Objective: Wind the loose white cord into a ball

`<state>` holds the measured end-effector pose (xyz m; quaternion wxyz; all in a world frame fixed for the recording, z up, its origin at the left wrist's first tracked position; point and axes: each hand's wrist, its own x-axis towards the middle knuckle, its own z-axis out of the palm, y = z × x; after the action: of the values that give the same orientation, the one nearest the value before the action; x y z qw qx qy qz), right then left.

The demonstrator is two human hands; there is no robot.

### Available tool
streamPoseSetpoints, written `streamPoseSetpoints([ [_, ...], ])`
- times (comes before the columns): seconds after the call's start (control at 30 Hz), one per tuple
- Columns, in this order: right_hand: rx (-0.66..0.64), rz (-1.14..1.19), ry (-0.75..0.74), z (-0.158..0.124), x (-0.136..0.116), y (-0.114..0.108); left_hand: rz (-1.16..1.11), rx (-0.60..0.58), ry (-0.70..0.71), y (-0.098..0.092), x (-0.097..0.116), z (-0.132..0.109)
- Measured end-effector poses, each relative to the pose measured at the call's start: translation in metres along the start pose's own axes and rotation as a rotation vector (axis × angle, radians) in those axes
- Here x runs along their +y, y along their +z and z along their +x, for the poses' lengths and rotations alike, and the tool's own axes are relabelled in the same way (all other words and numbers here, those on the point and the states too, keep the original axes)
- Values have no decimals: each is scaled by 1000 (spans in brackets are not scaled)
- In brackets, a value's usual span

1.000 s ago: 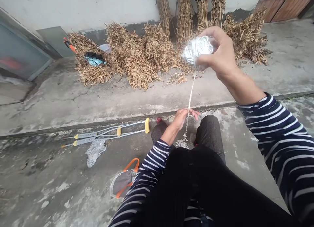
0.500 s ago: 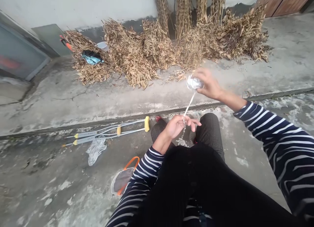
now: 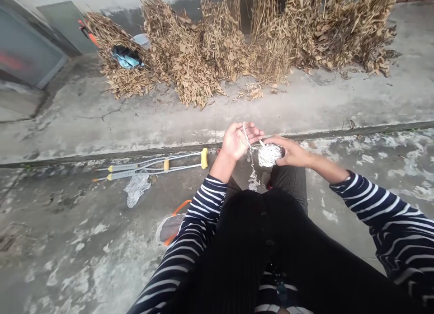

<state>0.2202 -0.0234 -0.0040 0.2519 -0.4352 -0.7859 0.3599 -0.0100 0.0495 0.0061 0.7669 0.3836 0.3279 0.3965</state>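
A ball of white cord [image 3: 269,155] is gripped from the right by my right hand [image 3: 290,152], its fingers curved round the wound strands. A short length of the cord [image 3: 246,135] reaches from the ball to my left hand [image 3: 239,141]. There it lies across the palm and fingers, which are turned up and loosely bent about it. Below the left hand the loose end [image 3: 253,178] dangles, crinkled and tangled, between my knees. The two hands are close together, with fingertips near the ball.
Crutches [image 3: 159,165] with yellow pads lie at left beside a clear plastic bag [image 3: 137,189]. A grey bag with orange handles [image 3: 169,228] is by my left arm. Bundles of dried plants [image 3: 206,47] line the wall, behind a raised concrete ledge [image 3: 162,119].
My right hand has brought the cord ball down and in towards my left hand, which has risen and turned palm up. The taut strand between them has shortened. The view has tilted down.
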Motion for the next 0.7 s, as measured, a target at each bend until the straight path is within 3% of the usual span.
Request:
streamPoseSetpoints([
  [0.23, -78, 309, 128, -11, -27, -5, -178, 146, -15, -19, -24, 16],
  [0.37, -16, 497, 158, -5, -28, -6, -182, 189, -18, -33, -35, 19],
  [0.43, 54, 608, 170, -2, -31, -13, -104, 147, -1, -45, -41, 19],
  [0.6, 177, 695, 156, 11, -52, -51, 335, -146, -13, -69, -59, 17],
  [0.7, 235, 739, 69, 26, -69, -77, 420, -146, 0, -71, -72, 21],
])
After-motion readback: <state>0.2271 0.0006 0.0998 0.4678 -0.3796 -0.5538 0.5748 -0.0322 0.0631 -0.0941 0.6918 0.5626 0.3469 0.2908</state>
